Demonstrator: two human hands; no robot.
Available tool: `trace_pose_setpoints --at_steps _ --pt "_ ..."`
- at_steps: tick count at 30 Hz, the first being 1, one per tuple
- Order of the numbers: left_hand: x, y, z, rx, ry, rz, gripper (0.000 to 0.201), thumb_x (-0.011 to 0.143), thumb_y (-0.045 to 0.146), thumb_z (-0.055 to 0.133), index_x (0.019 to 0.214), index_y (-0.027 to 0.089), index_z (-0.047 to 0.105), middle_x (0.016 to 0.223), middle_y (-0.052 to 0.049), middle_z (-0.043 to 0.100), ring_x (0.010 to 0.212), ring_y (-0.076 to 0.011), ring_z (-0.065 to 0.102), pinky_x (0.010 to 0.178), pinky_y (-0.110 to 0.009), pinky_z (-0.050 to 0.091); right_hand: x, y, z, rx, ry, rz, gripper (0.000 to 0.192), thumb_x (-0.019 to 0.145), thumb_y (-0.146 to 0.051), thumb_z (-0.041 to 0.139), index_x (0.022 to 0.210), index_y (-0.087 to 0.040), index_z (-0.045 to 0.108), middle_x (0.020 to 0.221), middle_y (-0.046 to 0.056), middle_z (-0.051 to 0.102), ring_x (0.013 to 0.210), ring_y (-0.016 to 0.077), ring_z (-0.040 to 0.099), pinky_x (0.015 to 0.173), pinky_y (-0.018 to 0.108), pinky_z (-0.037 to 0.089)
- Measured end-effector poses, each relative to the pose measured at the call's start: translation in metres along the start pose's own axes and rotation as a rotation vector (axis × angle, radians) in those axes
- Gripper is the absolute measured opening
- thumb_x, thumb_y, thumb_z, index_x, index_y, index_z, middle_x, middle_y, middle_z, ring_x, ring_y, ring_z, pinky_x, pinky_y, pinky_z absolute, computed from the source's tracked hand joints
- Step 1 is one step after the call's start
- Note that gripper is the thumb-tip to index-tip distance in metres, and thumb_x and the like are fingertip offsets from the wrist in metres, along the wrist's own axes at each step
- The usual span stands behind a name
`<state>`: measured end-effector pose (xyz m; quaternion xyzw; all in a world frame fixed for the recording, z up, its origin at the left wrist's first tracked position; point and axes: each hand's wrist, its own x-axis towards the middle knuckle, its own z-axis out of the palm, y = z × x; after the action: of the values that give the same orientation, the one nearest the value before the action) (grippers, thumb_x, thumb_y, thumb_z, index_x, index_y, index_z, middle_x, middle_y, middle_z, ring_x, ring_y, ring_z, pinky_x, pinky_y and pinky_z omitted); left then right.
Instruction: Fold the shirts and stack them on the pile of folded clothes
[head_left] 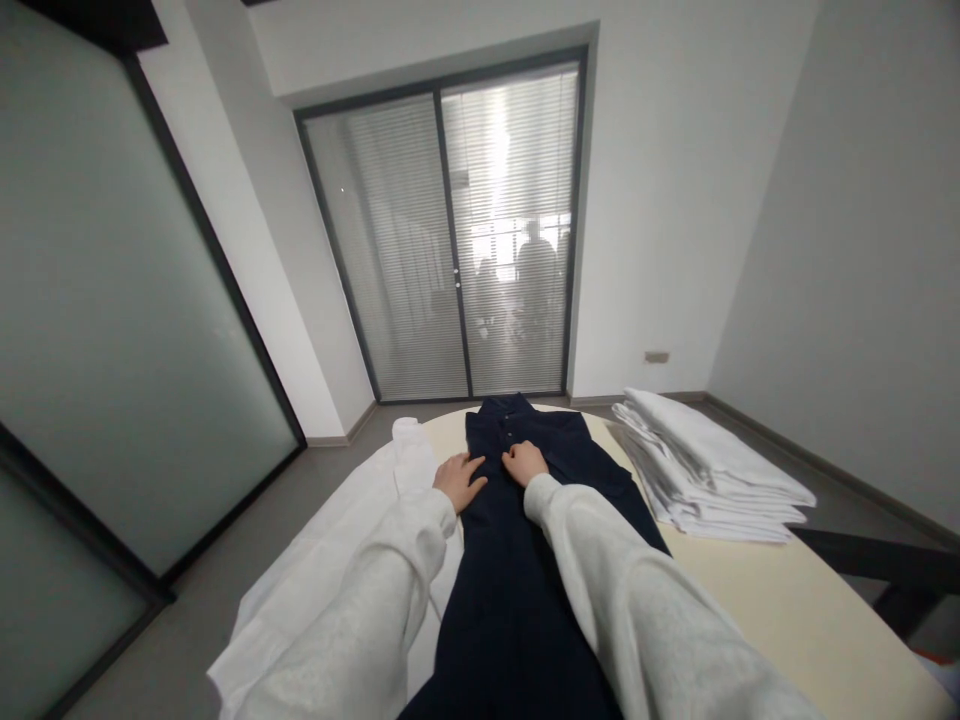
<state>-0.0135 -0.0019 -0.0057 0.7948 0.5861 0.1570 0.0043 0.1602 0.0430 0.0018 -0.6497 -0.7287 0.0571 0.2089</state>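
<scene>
Both hands lie flat, palms down, on a dark navy garment [525, 560] spread lengthwise on the table [787, 600]. Left hand [459, 480]: fingers spread and open, resting at the garment's left edge, gripping nothing. Right hand [524, 462]: fingers loosely curled, resting just beside the left one, near the row of small buttons [508, 432] that runs up the garment's middle; no grasp visible. The two hands sit close together but do not touch. Both forearms wear light grey sleeves [600, 570].

The garment runs from beneath the forearms to beyond the fingertips, its far end reaching the far edge of the table.

Left of the left hand: a white cloth [330, 540], touching the navy garment's edge and draping off the table's side.

Right of the right hand, well apart: a stack of folded white cloths [705, 470] on the table.

Beyond the hands: glass doors with blinds [450, 240].
</scene>
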Motion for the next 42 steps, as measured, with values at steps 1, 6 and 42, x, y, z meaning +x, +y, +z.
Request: trace_pose_setpoints --at_steps 1,6,42 --pt "-0.002 0.001 0.002 0.02 0.007 -0.015 0.048 0.085 0.046 0.044 0.13 0.03 0.042 0.133 -0.006 0.04 0.124 -0.0235 0.033 0.103 -0.039 0.025 0.006 -0.003 -0.001 -0.011 0.012 -0.026 0.028 0.08 -0.031 0.045 0.088 -0.014 0.066 0.1 0.016 0.059 0.095 0.0258 0.054 0.077 0.035 0.041" --pt "-0.005 0.002 -0.001 0.003 0.041 -0.006 0.05 0.085 0.043 0.045 0.132 0.029 0.038 0.129 -0.007 0.045 0.119 -0.0222 0.039 0.1 -0.037 0.028 0.029 -0.019 0.01 -0.059 -0.053 -0.37 0.04 0.086 -0.028 0.036 0.123 -0.024 0.049 0.134 0.006 0.044 0.126 0.0206 0.031 0.103 0.045 0.019" --pt "-0.039 0.041 -0.053 -0.14 -0.776 0.054 0.037 0.056 0.052 0.07 0.07 0.02 0.059 0.049 0.006 0.054 0.048 -0.0102 0.053 0.055 -0.02 0.041 -0.018 0.007 0.019 -0.2 -0.198 -0.558 0.067 0.084 -0.059 0.027 0.14 -0.022 0.024 0.146 0.003 0.023 0.136 0.0223 0.009 0.107 0.05 0.008"
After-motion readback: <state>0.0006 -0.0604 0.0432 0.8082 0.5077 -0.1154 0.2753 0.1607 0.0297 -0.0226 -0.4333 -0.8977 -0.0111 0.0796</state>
